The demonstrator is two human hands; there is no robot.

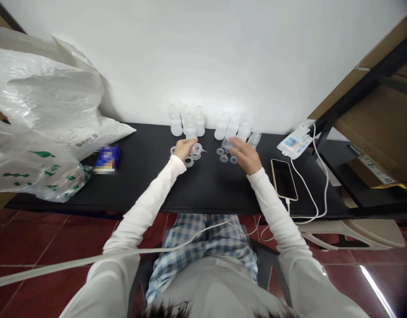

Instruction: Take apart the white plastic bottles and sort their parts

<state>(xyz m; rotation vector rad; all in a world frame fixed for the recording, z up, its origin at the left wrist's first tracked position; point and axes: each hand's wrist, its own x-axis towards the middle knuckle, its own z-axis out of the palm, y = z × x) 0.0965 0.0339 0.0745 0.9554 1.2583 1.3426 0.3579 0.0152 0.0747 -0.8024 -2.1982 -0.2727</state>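
My left hand pinches a translucent bottle collar with a thin tip pointing right. Beneath it, several clear rings lie on the black table. My right hand, smeared by motion, has its fingers closed on what looks like a clear bottle cap. Small round clear discs lie under that hand. Behind my left hand stand several small baby bottles with clear domed tops. Another group of translucent white bottles stands behind my right hand, with a clear ridged piece beside it.
Large white plastic bags fill the table's left end, next to a blue packet. To the right lie a phone with a white cable and a white-and-blue package. A dark shelf with cardboard boxes stands far right.
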